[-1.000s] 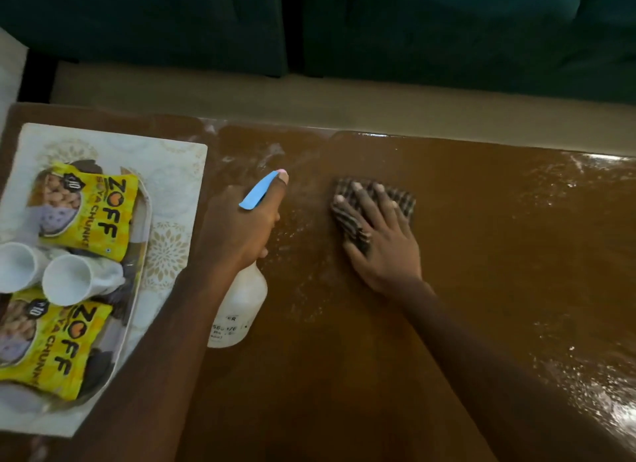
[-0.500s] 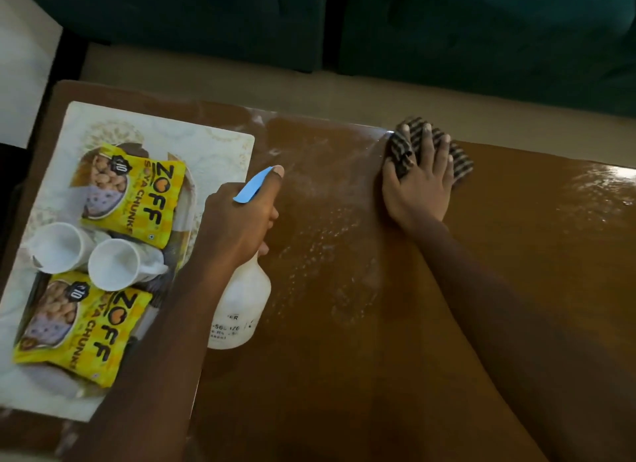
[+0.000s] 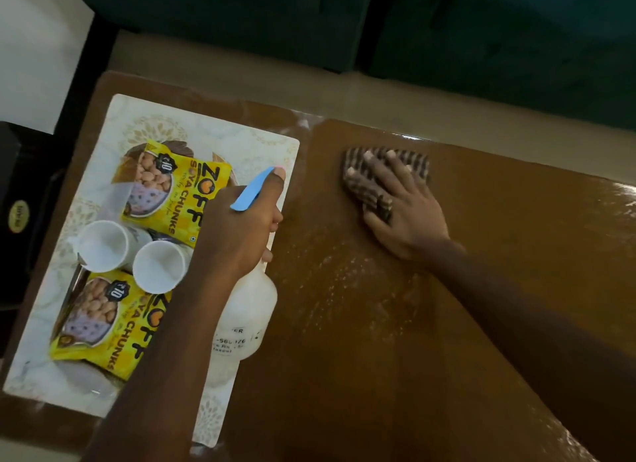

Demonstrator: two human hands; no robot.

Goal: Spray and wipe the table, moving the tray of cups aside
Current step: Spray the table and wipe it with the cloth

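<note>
My left hand (image 3: 241, 227) grips a white spray bottle (image 3: 247, 310) with a blue trigger (image 3: 253, 189), held over the mat's right edge. My right hand (image 3: 402, 206) presses flat on a dark checked cloth (image 3: 409, 160) near the far edge of the brown table (image 3: 481, 255). Spray droplets speckle the wood between the two hands. On the left lies the tray (image 3: 74, 289) with two white cups (image 3: 103, 244) on their sides and two yellow snack packets (image 3: 182, 200).
The tray rests on a pale patterned mat (image 3: 213, 134) covering the table's left end. A dark green sofa (image 3: 447, 31) runs along the far side. A black object (image 3: 20, 213) stands left of the table. Wet glare shows at the table's right edge.
My right hand slid the cloth from the table's far edge back toward me and a little left. My left hand and the bottle kept their place by the mat.
</note>
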